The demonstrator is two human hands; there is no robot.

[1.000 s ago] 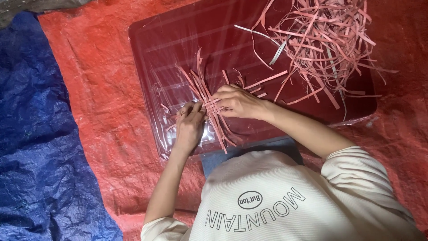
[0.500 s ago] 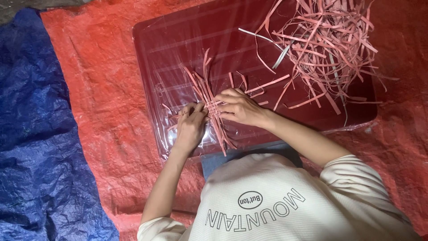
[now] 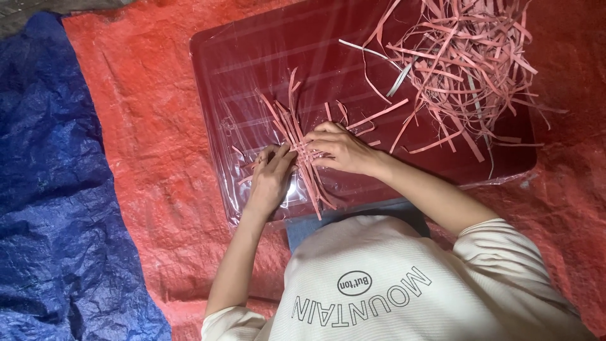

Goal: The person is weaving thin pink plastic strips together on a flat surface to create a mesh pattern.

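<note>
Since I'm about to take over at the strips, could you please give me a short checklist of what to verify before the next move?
1. Left hand pinning the crossed strips: ok.
2. Right hand on the strips, fingertips at the crossing: ok.
3. Whether either grip is closed around a strip: cannot tell.
4. Loose strip pile on the same tray, beyond the right hand: ok.
5. Tray lying flat on the red tarp: ok.

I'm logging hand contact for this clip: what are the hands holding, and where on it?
Both hands press a bundle of pink strips at its middle: left hand from one side, right hand from the other. An actual grip cannot be told.
</note>
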